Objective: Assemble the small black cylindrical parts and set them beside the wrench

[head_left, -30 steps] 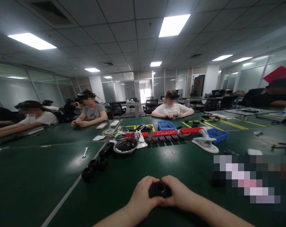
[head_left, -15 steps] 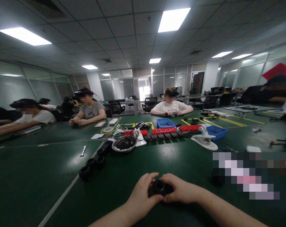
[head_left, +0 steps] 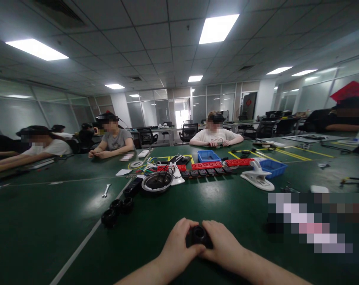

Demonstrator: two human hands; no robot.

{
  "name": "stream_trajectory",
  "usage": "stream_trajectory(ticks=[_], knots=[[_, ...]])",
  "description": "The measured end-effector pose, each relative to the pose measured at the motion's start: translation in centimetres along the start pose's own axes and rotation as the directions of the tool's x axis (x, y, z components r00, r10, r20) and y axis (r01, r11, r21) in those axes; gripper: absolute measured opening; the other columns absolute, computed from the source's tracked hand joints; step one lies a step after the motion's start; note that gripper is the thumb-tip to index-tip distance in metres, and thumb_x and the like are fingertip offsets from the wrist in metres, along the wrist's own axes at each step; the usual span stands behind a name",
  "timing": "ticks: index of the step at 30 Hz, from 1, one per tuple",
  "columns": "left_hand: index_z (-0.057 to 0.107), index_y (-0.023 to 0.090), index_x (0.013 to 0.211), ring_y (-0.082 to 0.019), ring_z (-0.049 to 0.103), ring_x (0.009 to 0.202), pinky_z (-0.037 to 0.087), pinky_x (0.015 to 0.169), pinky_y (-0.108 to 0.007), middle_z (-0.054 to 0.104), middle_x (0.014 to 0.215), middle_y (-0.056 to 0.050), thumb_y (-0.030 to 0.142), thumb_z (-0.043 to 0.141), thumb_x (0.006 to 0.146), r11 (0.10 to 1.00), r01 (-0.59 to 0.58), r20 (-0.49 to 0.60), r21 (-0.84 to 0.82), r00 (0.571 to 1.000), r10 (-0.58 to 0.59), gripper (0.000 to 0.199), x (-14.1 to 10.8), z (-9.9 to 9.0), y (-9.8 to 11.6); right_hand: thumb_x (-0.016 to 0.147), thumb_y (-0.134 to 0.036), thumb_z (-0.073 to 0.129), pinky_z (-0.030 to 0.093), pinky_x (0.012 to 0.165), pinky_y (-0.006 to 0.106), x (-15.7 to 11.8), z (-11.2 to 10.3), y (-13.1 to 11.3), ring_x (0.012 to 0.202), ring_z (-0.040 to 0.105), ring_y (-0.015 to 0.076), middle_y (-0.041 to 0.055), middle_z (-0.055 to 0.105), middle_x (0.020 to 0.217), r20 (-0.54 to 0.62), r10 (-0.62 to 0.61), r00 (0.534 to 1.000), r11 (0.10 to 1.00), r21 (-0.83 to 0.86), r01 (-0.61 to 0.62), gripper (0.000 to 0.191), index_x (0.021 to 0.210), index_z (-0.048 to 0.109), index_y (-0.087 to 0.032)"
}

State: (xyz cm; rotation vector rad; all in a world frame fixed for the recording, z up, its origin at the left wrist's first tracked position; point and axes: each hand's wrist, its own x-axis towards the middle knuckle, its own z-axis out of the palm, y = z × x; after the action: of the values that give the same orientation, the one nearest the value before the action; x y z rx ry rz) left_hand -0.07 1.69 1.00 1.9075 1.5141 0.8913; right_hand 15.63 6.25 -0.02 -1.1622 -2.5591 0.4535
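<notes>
A black round part (head_left: 199, 234) with a hole in its top is held between both hands, low in the middle of the view. My left hand (head_left: 179, 240) wraps round its left side, thumb at the front and fingers behind. On the right side, my right hand (head_left: 223, 241) closes against the same part, its back turned up and its thumb mostly hidden. The underside of the part is out of sight. Several black round parts (head_left: 109, 217) stand together on the green table (head_left: 155, 213), to the left of my hands.
Beyond my hands are a metal bowl (head_left: 157, 182), a white clamp base (head_left: 258, 176), red strips (head_left: 203, 166) and blue bins (head_left: 208, 156). A wrench (head_left: 106, 191) lies at left. A person (head_left: 216, 134) sits opposite, another (head_left: 116, 138) at left.
My right hand has shifted slightly left and turned further over the black part, covering more of its right side. The view has tilted a little, so the scene sits slightly lower.
</notes>
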Motion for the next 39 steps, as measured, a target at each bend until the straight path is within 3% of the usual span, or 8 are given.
stream_trajectory(ticks=[3,8,14,21,27,32,35,39], knots=[[0.056,0.021,0.097,-0.018,0.048,0.089,0.037,0.079,-0.027,0.054,0.093,-0.001,0.02,0.067,0.062,0.999,-0.049,0.042,-0.019,0.998,0.05,0.037,0.1,-0.4,-0.1,0.058,-0.039,0.067,0.037,0.077,0.034,-0.1,-0.9,0.3,0.087,0.049,0.0231,0.0071,0.056,0.095,0.071,-0.058,0.996,0.996,0.077,0.053,0.049,0.099,0.055,-0.016],[0.055,0.023,0.102,-0.018,0.049,0.09,0.037,0.079,-0.027,0.054,0.095,-0.001,0.023,0.066,0.064,0.996,-0.084,0.092,-0.037,0.992,0.087,0.039,0.3,-0.7,-0.2,0.064,-0.031,0.065,0.038,0.075,0.029,0.3,-2.3,1.5,0.087,0.049,0.0195,0.0038,0.055,0.092,0.205,-0.122,0.971,0.969,0.238,0.071,0.034,0.094,0.058,-0.018],[0.057,0.02,0.095,-0.017,0.05,0.085,0.038,0.073,-0.025,0.054,0.089,0.0,0.022,0.071,0.059,0.998,-0.037,0.058,-0.058,0.998,0.04,0.038,0.4,-0.1,-0.4,0.059,-0.039,0.068,0.034,0.057,0.023,0.7,-1.0,1.9,0.068,0.049,0.0149,0.0015,0.056,0.078,0.168,-0.044,0.985,0.983,0.186,0.013,0.037,0.085,0.056,-0.016],[0.056,0.019,0.094,-0.017,0.05,0.086,0.038,0.076,-0.026,0.054,0.091,-0.001,0.015,0.069,0.058,0.999,0.002,-0.014,-0.032,1.0,-0.002,0.038,0.3,0.1,-0.6,0.063,-0.048,0.061,0.036,0.062,0.029,0.2,0.2,0.4,0.071,0.051,0.0202,0.0066,0.058,0.078,0.005,0.021,1.0,0.998,-0.058,-0.021,0.037,0.081,0.056,-0.016],[0.055,0.024,0.104,-0.018,0.049,0.093,0.037,0.082,-0.027,0.055,0.097,-0.001,0.017,0.067,0.062,0.993,-0.109,0.096,-0.053,0.989,0.113,0.044,0.5,-0.7,-0.8,0.058,-0.039,0.069,0.038,0.069,0.029,-0.1,-1.6,0.8,0.079,0.051,0.0204,0.0047,0.058,0.089,0.115,-0.073,0.991,0.993,0.101,0.061,0.049,0.099,0.055,-0.018],[0.055,0.024,0.106,-0.018,0.048,0.095,0.036,0.085,-0.028,0.055,0.099,-0.001,0.018,0.066,0.063,0.992,-0.112,0.133,-0.066,0.984,0.12,0.044,0.5,-1.0,-0.6,0.063,-0.024,0.065,0.037,0.06,0.021,0.4,-2.5,2.2,0.069,0.05,0.0128,-0.0006,0.055,0.078,0.267,-0.15,0.952,0.939,0.339,0.054,0.025,0.085,0.059,-0.016],[0.057,0.023,0.101,-0.019,0.05,0.091,0.038,0.081,-0.028,0.055,0.095,-0.001,0.019,0.068,0.061,0.995,-0.083,0.11,-0.057,0.99,0.089,0.042,0.5,-0.7,-0.4,0.06,-0.027,0.068,0.035,0.056,0.02,0.6,-1.9,2.3,0.065,0.049,0.0119,-0.0013,0.054,0.075,0.242,-0.093,0.966,0.951,0.308,0.015,0.028,0.084,0.058,-0.016],[0.058,0.021,0.093,-0.018,0.05,0.085,0.039,0.074,-0.027,0.054,0.089,0.0,0.02,0.071,0.057,0.999,-0.019,0.036,-0.038,0.999,0.021,0.038,0.3,-0.2,-0.2,0.053,-0.041,0.07,0.033,0.054,0.023,0.5,-0.8,1.4,0.066,0.049,0.0153,0.0013,0.056,0.076,0.125,0.011,0.992,0.992,0.123,-0.026,0.041,0.083,0.055,-0.016]])
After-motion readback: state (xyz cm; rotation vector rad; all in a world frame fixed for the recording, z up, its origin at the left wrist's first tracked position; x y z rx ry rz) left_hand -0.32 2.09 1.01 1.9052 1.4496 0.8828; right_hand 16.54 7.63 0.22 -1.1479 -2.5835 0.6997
